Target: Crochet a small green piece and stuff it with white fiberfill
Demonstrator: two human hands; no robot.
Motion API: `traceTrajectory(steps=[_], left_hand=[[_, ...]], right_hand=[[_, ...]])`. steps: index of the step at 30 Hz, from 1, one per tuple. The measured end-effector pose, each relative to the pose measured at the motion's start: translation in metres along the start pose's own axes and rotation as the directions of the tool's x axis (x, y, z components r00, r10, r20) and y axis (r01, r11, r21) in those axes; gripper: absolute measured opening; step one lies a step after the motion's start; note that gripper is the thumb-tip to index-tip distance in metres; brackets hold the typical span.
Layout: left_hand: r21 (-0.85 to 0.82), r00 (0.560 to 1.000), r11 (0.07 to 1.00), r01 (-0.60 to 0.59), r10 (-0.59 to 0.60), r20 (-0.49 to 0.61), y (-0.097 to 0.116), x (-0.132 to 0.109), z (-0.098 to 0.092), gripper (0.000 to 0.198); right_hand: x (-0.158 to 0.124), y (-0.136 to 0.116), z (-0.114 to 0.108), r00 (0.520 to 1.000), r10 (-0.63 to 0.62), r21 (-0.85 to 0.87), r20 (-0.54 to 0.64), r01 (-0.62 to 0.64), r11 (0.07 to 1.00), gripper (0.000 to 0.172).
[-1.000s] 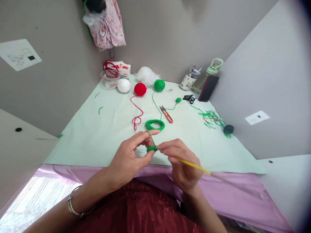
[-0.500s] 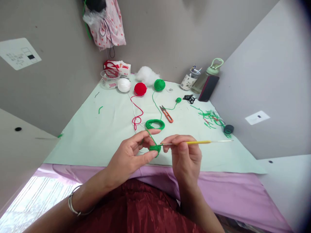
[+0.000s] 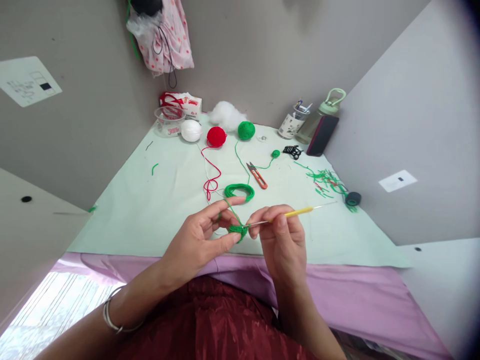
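My left hand [image 3: 200, 237] pinches a small green crochet piece [image 3: 239, 230] between thumb and fingers, with green yarn running over the forefinger. My right hand [image 3: 282, 240] grips a yellow-handled crochet hook [image 3: 296, 212], its metal tip at the green piece and its far end pointing right. A loose coil of green yarn [image 3: 239, 191] lies on the pale green mat [image 3: 150, 200] just beyond my hands. Its strand leads back to a green yarn ball [image 3: 246, 130].
Orange thread snips [image 3: 257, 176] lie mid-mat beside a red yarn strand [image 3: 212, 175]. Red [image 3: 216, 136] and white [image 3: 191, 131] yarn balls, white stuffing [image 3: 226, 115], a tub [image 3: 169, 121], a pen cup [image 3: 292, 124], a bottle [image 3: 322, 112] and green yarn scraps [image 3: 326, 182] stand at the back and right.
My right hand swung the hook from pointing down-right to pointing right and slightly up, bringing its tip to the green piece. The left hand stayed pinched on the piece.
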State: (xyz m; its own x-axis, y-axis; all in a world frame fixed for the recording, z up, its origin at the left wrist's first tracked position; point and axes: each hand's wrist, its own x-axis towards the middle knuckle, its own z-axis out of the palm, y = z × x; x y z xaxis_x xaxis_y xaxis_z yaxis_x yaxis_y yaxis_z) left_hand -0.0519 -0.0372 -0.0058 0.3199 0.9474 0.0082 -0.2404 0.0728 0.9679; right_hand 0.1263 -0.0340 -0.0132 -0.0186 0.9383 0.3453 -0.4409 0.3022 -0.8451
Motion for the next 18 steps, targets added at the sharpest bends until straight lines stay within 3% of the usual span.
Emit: traceTrajectory(steps=[4, 7, 11, 14, 18], left_hand=[[0.127, 0.998, 0.991, -0.043, 0.048, -0.037, 0.001, -0.002, 0.001, 0.054], [0.242, 0.989, 0.965, -0.101, 0.123, -0.078, 0.003, -0.004, 0.004, 0.053], [0.318, 0.976, 0.937, -0.147, 0.189, -0.108, 0.004, -0.004, 0.005, 0.047], [0.228, 0.980, 0.966, -0.121, 0.153, -0.125, 0.001, -0.003, 0.005, 0.042], [-0.053, 0.992, 0.998, -0.015, 0.008, -0.129, -0.004, -0.002, 0.009, 0.050]], right_hand=[[-0.003, -0.003, -0.006, 0.987, -0.142, -0.233, 0.076, 0.156, 0.960, 0.019], [-0.006, -0.007, -0.012, 0.933, -0.273, -0.451, 0.232, 0.352, 0.820, 0.019], [-0.008, -0.014, -0.016, 0.850, -0.296, -0.591, 0.435, 0.518, 0.618, 0.023], [-0.011, -0.015, -0.015, 0.801, -0.305, -0.653, 0.515, 0.597, 0.467, 0.029], [-0.019, -0.004, -0.011, 0.749, -0.377, -0.752, 0.545, 0.635, 0.173, 0.047]])
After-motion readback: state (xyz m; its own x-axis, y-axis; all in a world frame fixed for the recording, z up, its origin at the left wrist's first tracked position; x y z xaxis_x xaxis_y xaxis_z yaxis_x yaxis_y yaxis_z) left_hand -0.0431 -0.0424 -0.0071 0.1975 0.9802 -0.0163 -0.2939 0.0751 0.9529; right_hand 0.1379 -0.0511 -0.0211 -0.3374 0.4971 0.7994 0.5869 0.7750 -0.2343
